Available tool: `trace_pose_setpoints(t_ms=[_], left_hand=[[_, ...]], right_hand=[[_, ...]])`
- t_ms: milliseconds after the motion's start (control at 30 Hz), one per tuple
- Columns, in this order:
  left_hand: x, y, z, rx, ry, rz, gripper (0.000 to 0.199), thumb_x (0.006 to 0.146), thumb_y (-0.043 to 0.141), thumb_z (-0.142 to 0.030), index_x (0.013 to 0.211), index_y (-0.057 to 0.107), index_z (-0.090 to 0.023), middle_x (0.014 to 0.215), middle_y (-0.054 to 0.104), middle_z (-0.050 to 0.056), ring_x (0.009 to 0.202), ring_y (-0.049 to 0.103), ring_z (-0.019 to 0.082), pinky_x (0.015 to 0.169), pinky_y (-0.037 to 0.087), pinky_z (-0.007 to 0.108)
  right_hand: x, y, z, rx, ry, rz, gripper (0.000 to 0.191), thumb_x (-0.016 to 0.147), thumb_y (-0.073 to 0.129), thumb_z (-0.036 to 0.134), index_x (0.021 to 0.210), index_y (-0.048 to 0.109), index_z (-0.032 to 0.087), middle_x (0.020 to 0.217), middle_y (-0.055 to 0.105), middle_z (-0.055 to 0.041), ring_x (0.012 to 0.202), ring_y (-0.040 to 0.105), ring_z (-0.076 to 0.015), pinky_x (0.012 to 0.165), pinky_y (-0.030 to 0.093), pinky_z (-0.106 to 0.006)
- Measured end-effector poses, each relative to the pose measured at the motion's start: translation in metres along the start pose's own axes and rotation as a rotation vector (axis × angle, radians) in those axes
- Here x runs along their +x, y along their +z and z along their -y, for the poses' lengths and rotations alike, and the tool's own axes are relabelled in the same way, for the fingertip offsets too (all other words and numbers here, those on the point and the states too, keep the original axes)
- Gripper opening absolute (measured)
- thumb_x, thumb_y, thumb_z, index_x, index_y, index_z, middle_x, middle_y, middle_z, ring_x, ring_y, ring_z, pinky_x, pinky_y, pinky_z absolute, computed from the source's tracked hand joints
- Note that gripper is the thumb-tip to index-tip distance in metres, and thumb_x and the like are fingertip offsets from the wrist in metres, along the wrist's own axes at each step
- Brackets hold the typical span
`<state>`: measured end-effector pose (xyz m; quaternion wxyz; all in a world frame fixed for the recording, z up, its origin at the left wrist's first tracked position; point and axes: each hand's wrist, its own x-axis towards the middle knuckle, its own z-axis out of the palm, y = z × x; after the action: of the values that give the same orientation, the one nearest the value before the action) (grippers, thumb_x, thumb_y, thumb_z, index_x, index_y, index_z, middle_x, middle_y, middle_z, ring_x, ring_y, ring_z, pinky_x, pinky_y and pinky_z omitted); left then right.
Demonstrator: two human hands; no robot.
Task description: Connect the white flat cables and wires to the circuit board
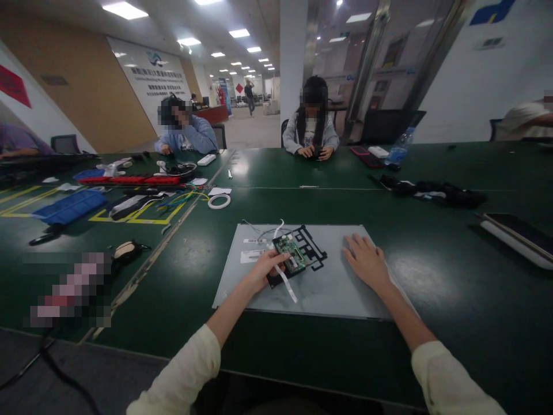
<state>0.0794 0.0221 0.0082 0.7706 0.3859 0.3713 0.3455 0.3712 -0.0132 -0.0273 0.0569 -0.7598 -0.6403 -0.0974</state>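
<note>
In my left hand point(266, 270) is a green circuit board point(292, 253) mounted on a black frame with cut-out slots, the thumb on top and fingers beneath. White ribbon cables point(287, 283) stick out from it on two sides. Below lies a flat grey metal panel point(337, 297) with white labels at its left and a thin cable near its far edge. My right hand point(366, 260) rests flat on the panel's right part, fingers spread, holding nothing.
Left of the panel lie a roll of white tape point(219, 201), a blue tray point(71, 206), a red strip point(129, 180) and loose wires. A dark cloth-like bundle point(432, 190), a water bottle point(401, 147) and a phone-like slab point(518, 236) are on the right. Two people sit across the green table point(276, 346).
</note>
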Motion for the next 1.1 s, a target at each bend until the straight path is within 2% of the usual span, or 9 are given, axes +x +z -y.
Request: trace_pose_setpoints(t_ms=[433, 667, 867, 967, 1033, 1100], left_hand=[[-0.013, 0.002, 0.009, 0.066, 0.061, 0.025, 0.021, 0.068, 0.069, -0.021, 0.086, 0.062, -0.012, 0.081, 0.067, 0.007, 0.065, 0.060, 0.012, 0.059, 0.047, 0.021], [-0.020, -0.001, 0.012, 0.081, 0.074, 0.016, 0.016, 0.065, 0.072, -0.021, 0.073, 0.061, -0.012, 0.056, 0.059, 0.001, 0.051, 0.054, 0.009, 0.053, 0.044, 0.020], [-0.025, -0.007, 0.012, 0.072, 0.095, -0.018, 0.017, 0.064, 0.072, -0.020, 0.073, 0.059, -0.012, 0.065, 0.063, 0.004, 0.056, 0.058, 0.011, 0.057, 0.048, 0.022], [-0.027, -0.007, 0.012, 0.070, 0.103, -0.028, 0.018, 0.063, 0.072, -0.019, 0.072, 0.059, -0.012, 0.064, 0.063, 0.004, 0.056, 0.058, 0.011, 0.058, 0.049, 0.023], [-0.029, -0.006, 0.011, 0.062, 0.094, -0.009, 0.018, 0.063, 0.072, -0.019, 0.074, 0.060, -0.012, 0.064, 0.064, 0.004, 0.058, 0.059, 0.012, 0.060, 0.049, 0.024], [-0.030, -0.007, 0.009, 0.067, 0.077, 0.013, 0.018, 0.063, 0.073, -0.018, 0.074, 0.060, -0.012, 0.060, 0.062, 0.003, 0.056, 0.059, 0.012, 0.059, 0.049, 0.024]], right_hand=[[-0.011, 0.001, 0.000, 0.028, -0.017, -0.006, 0.049, 0.090, 0.020, 0.042, 0.130, 0.039, 0.022, 0.135, 0.037, -0.0101, 0.122, 0.030, -0.0296, 0.092, 0.030, -0.051], [-0.022, -0.001, 0.006, 0.039, 0.002, -0.004, 0.050, 0.089, 0.020, 0.042, 0.130, 0.039, 0.021, 0.134, 0.037, -0.0126, 0.120, 0.032, -0.0316, 0.089, 0.032, -0.054], [-0.031, -0.006, 0.012, 0.107, 0.013, -0.011, 0.047, 0.089, 0.024, 0.041, 0.127, 0.043, 0.021, 0.132, 0.040, -0.0116, 0.120, 0.033, -0.0323, 0.090, 0.030, -0.058], [-0.030, -0.014, 0.016, 0.223, 0.043, -0.071, 0.045, 0.088, 0.029, 0.038, 0.125, 0.046, 0.020, 0.133, 0.039, -0.0113, 0.122, 0.030, -0.0326, 0.093, 0.025, -0.061], [-0.027, -0.023, 0.025, 0.404, 0.037, -0.152, 0.044, 0.087, 0.031, 0.035, 0.123, 0.049, 0.017, 0.133, 0.040, -0.0114, 0.124, 0.031, -0.0293, 0.098, 0.025, -0.055], [-0.024, -0.035, 0.040, 0.708, 0.023, -0.144, 0.043, 0.086, 0.031, 0.032, 0.119, 0.051, 0.014, 0.129, 0.045, -0.0112, 0.121, 0.038, -0.0244, 0.099, 0.032, -0.045]])
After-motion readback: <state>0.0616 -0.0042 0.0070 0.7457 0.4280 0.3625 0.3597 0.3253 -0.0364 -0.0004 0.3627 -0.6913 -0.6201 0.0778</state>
